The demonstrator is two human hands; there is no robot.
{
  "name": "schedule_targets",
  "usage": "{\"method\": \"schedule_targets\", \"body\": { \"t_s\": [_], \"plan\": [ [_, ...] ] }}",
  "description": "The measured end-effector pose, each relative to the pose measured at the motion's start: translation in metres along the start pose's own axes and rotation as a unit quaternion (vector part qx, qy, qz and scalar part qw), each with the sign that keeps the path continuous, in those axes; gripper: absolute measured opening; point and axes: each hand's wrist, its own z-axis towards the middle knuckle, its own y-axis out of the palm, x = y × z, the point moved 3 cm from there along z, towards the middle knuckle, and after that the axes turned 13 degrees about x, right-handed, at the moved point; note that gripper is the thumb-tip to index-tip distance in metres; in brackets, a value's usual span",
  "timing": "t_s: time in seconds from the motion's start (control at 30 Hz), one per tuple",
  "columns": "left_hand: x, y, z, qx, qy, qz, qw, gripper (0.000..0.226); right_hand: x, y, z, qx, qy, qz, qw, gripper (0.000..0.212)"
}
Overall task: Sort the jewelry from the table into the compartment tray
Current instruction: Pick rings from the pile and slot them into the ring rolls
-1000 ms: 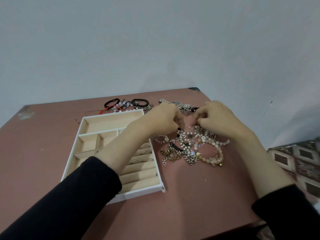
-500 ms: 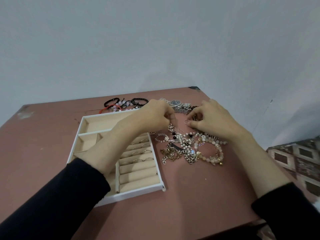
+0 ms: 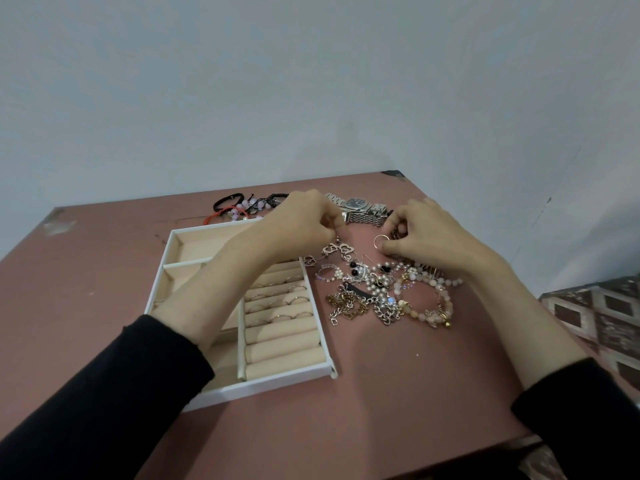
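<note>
Both hands have come up off the tangled pile (image 3: 384, 296) and shifted to its far side since 1 s ago, uncovering the silver watch (image 3: 358, 204) that now lies btwn and just beyond them. R hand (image 3: 429, 237) has its fingers curled, thumb and forefinger pinching a small ring (image 3: 380, 241) held clear of the table (image 3: 381, 393), just L of its knuckles. L hand (image 3: 301, 225) is also curled, and prob. pinches the top of a heart-link chain (image 3: 337, 250) hanging under its fingertips, though the contact itself is hidden by the fingers. What the next move turns on, as I judge it: the ring belongs in the ring rolls (image 3: 280, 336) of the compartment tray (image 3: 277, 379), and those lie to the L of the R hand and nearer the body, partly under the L forearm (image 3: 214, 289), which crosses above the tray. Rolls run w/ their long axis L-to-R, so the slots do too, and the ring would have to go in edge-on along that line. L hand is nearer the rolls, but the R one has the ring, so it must reach across or pass it over. Several rings (image 3: 277, 301) already sit in the farther slots; the nearer rolls are bare. Ring itself: thin, gold-coloured band, its opening facing up toward the camera.
</note>
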Motion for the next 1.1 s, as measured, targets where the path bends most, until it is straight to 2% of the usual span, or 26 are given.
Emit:
{"method": "schedule_targets", "body": {
  "t_s": [0.1,0.33,0.5,0.7,0.83,1.1],
  "plan": [
    [-0.004,-0.004,0.000,0.008,-0.001,0.000,1.000,0.029,-0.004,-0.003,-0.002,0.014,-0.006,0.013,1.000,0.024],
    [-0.012,-0.006,-0.002,0.002,0.007,0.025,1.000,0.025,-0.016,-0.014,-0.006,0.056,0.026,0.107,0.992,0.014],
    [-0.006,0.004,-0.006,-0.033,0.047,0.020,0.998,0.016,-0.015,-0.014,-0.006,0.075,0.034,0.109,0.991,0.013],
    [-0.005,0.012,0.002,-0.041,0.067,0.037,0.996,0.020,-0.013,-0.011,-0.005,0.077,0.030,0.104,0.991,0.013],
    [-0.001,0.015,0.005,-0.077,0.085,0.086,0.990,0.009,-0.013,-0.010,-0.005,0.074,0.029,0.106,0.991,0.013],
    [-0.001,0.022,0.012,-0.082,0.116,0.146,0.979,0.012,-0.014,-0.010,-0.006,0.071,0.025,0.104,0.992,0.012]
  ]
}}
